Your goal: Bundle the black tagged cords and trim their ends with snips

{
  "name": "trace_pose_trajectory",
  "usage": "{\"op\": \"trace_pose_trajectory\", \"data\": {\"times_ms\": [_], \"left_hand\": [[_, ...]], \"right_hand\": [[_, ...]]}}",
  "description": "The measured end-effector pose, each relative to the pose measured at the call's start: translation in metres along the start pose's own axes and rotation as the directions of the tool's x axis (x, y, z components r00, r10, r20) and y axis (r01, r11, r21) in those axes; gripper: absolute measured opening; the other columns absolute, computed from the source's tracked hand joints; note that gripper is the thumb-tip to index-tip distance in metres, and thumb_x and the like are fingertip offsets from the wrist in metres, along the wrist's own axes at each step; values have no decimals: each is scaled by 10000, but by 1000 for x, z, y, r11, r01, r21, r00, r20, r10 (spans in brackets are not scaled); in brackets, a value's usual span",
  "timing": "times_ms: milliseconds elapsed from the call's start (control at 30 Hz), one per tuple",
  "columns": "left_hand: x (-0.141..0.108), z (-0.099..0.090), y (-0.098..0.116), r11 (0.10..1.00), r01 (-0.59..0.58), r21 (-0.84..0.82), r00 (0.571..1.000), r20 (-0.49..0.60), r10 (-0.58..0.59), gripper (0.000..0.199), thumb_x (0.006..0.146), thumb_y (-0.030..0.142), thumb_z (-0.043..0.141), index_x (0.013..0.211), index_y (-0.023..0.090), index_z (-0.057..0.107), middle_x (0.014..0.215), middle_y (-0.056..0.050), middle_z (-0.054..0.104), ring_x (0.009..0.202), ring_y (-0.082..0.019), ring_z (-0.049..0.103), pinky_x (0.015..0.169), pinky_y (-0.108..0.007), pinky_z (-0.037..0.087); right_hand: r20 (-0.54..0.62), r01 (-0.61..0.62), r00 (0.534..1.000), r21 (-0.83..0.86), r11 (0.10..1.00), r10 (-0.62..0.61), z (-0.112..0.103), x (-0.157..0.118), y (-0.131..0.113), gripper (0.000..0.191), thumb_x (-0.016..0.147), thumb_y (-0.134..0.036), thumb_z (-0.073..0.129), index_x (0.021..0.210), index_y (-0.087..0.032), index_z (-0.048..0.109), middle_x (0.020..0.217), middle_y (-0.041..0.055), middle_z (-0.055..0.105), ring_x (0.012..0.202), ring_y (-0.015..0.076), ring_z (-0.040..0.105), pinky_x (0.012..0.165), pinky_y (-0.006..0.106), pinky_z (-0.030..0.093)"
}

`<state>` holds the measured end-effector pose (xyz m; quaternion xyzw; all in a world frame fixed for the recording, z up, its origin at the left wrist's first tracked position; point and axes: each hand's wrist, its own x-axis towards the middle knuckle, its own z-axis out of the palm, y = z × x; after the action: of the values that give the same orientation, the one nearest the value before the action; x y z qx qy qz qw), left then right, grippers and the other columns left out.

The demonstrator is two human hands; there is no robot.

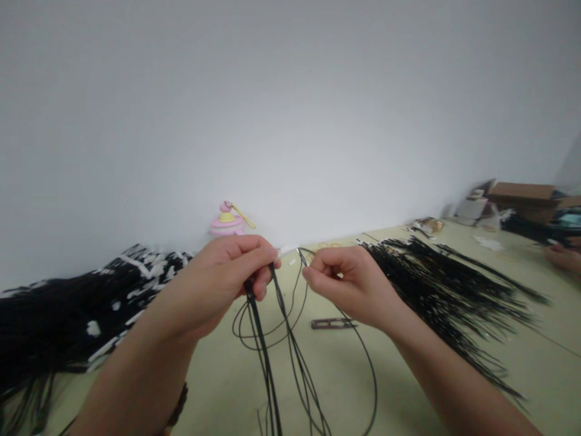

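My left hand (240,266) is closed round a small bunch of thin black cords (261,339), whose long ends hang down over the table. Between thumb and forefinger it also pinches a small white piece (288,249), from which a loop of cord runs. To the right of it, my right hand (347,281) has its thumb and forefinger pinched together on a single black cord (370,363) that curves down below the hand. Beneath the right hand lies a pair of thread snips (333,323) on the table.
Piles of black cords lie on the left (59,321) and on the right (436,290) of the pale table (385,387). A pink and yellow trinket (227,223) stands by the wall. Cardboard boxes (521,194) sit far right, near another person's hand (565,257).
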<state>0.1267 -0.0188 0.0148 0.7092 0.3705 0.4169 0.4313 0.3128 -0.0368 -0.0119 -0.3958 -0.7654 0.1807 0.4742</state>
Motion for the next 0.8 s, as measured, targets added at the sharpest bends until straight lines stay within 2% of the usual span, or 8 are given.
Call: {"op": "trace_pose_trajectory", "data": {"times_ms": [167, 267, 367, 433, 533, 700, 800], "left_hand": [[-1, -1, -1, 999, -12, 35, 1000, 6, 12, 283, 799, 299, 545, 548, 169, 539, 436, 54, 479, 453, -70, 423, 436, -151, 353], [-2, -2, -2, 998, -17, 56, 1000, 18, 16, 307, 818, 303, 545, 538, 177, 528, 440, 56, 479, 461, -74, 428, 450, -155, 358], [-3, -3, -2, 996, -28, 88, 999, 25, 25, 317, 826, 316, 545, 536, 188, 528, 439, 59, 470, 461, -80, 412, 456, -164, 351], [-4, -3, -2, 994, -35, 104, 999, 29, 32, 332, 830, 325, 542, 525, 195, 518, 446, 57, 472, 471, -87, 410, 464, -172, 348], [-4, -2, -1, 994, -31, 104, 999, 35, 28, 345, 835, 337, 539, 520, 200, 509, 454, 56, 476, 479, -93, 407, 471, -180, 341], [-5, -3, -1, 980, -61, 188, 998, 29, 57, 373, 843, 347, 529, 503, 200, 495, 455, 52, 479, 482, -96, 411, 483, -188, 335], [-5, -4, -1, 965, -68, 254, 998, 21, 65, 386, 852, 370, 515, 507, 199, 493, 469, 50, 483, 484, -96, 411, 482, -195, 329]], "right_hand": [[-1, -1, 1000, -11, 1000, 1, 1, 0, -1, 241, 740, -169, 541, 512, -137, 469, 466, -63, 365, 462, 28, 316, 437, 167, 243], [-103, 123, 985, -128, 984, -136, 4, -3, -5, 212, 731, -145, 561, 527, -132, 503, 520, -40, 442, 513, 41, 392, 486, 172, 315], [-219, 267, 919, -267, 926, -329, 9, -5, -8, 124, 705, -109, 594, 585, -116, 569, 722, 31, 572, 660, 74, 522, 595, 183, 424], [-252, 327, 880, -292, 899, -402, 12, -6, -8, 115, 710, -89, 589, 598, -114, 580, 835, 69, 616, 733, 88, 577, 656, 187, 472], [-264, 399, 835, -314, 862, -483, 16, -5, -6, 133, 735, -73, 558, 615, -127, 570, 897, 88, 653, 800, 102, 623, 743, 209, 514], [-269, 458, 741, -468, 756, -616, 21, -7, 0, 124, 775, -82, 552, 661, -113, 591, 1015, 148, 671, 929, 153, 650, 861, 251, 538], [-229, 441, 733, -557, 704, -641, 22, -10, 1, 114, 784, -88, 562, 681, -98, 609, 1091, 154, 661, 923, 182, 664, 850, 275, 560]]}}
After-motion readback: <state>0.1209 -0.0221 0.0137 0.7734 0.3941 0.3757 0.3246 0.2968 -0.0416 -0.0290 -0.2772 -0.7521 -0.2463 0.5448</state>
